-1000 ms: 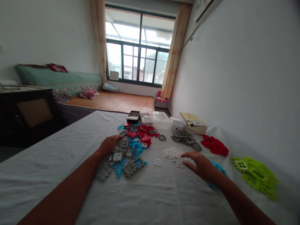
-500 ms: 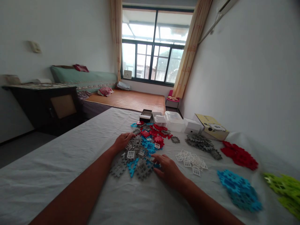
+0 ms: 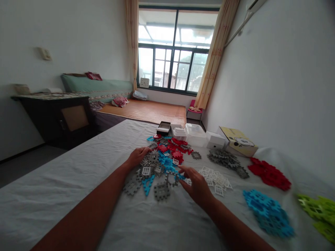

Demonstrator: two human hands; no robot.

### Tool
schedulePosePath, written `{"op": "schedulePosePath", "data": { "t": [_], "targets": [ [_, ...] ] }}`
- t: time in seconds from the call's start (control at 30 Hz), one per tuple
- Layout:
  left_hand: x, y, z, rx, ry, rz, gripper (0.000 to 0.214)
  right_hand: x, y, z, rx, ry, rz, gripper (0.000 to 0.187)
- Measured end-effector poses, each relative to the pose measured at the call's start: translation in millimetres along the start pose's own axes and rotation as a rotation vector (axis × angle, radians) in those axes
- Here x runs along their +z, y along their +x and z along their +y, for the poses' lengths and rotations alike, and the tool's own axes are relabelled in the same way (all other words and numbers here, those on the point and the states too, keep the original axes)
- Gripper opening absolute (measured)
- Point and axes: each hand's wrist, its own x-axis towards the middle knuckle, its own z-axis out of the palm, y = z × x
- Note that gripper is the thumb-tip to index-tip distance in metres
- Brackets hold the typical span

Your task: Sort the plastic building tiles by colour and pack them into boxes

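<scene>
My left hand rests on the left edge of a mixed pile of toothed plastic building pieces, fingers stretched out over grey pieces. On the pile's near right side, my right hand has thumb and fingers curled around the edge of a grey piece with a round hole. A blue piece shows behind those fingers. Nearer to me lie a square grey piece, a blue triangular piece and another grey piece. Red pieces and white window-like pieces are mixed in.
To the right lie sorted heaps: white windows, grey pieces, red pieces, blue pieces and green pieces. Behind stand a black box, a clear plastic container, a white box and a yellow box.
My right hand has moved right and slightly up, and the grey piece with the round hole has shifted with it, exposing the square grey piece. My left hand stays in place.
</scene>
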Motion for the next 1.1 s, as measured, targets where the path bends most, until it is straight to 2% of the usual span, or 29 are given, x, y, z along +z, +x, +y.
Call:
{"op": "schedulePosePath", "data": {
  "t": [0.07, 0.17, 0.33, 0.4, 0.47, 0.57, 0.67, 0.77, 0.87, 0.97, 1.03, 1.1],
  "targets": [
    [0.0, 0.4, -0.8, 0.000, -0.002, -0.003, 0.057, -3.0, 1.0, 2.2, 0.005, -0.022, 0.037, 0.035],
    [0.1, 0.9, -1.7, 0.001, -0.008, -0.003, 0.058, -10.1, 3.1, 6.5, 0.095, 0.022, 0.081, 0.026],
    [0.3, 1.0, -0.4, 0.000, -0.017, 0.005, 0.059, -12.3, 2.4, 7.6, 0.269, 0.221, -0.080, 0.021],
    [0.0, 0.8, 1.0, 0.003, -0.019, 0.010, 0.059, -13.2, 3.1, 6.3, 0.239, 0.137, -0.079, 0.019],
    [-0.5, 0.6, 2.5, 0.008, -0.019, 0.012, 0.059, -21.0, 5.3, 5.8, 0.186, -0.008, -0.011, 0.017],
    [-1.5, 0.7, 3.8, 0.016, -0.022, 0.007, 0.058, -53.7, 5.2, 10.4, 0.196, -0.169, 0.084, 0.021],
    [-2.1, 1.4, 3.2, 0.022, -0.024, 0.003, 0.059, -108.4, -14.1, 25.6, 0.295, -0.292, 0.153, 0.029],
    [-2.5, 2.8, 1.5, 0.017, -0.009, -0.009, 0.059, -164.7, -60.3, 49.5, 0.445, -0.435, 0.192, 0.035],
    [-2.9, 4.6, 0.1, -0.002, 0.009, -0.030, 0.060, -201.1, -115.2, 71.3, 0.609, -0.512, 0.157, 0.038],
    [-3.1, 5.8, -0.2, -0.039, 0.027, -0.031, 0.060, -212.8, -148.2, 78.8, 0.672, -0.544, 0.148, 0.039],
    [-3.0, 5.7, 0.6, -0.048, 0.039, -0.025, 0.059, -208.9, -149.6, 72.4, 0.657, -0.564, 0.205, 0.040],
    [-2.8, 4.5, 2.0, -0.035, 0.042, -0.010, 0.058, -195.7, -136.0, 57.1, 0.616, -0.544, 0.245, 0.040]
  ]
}}
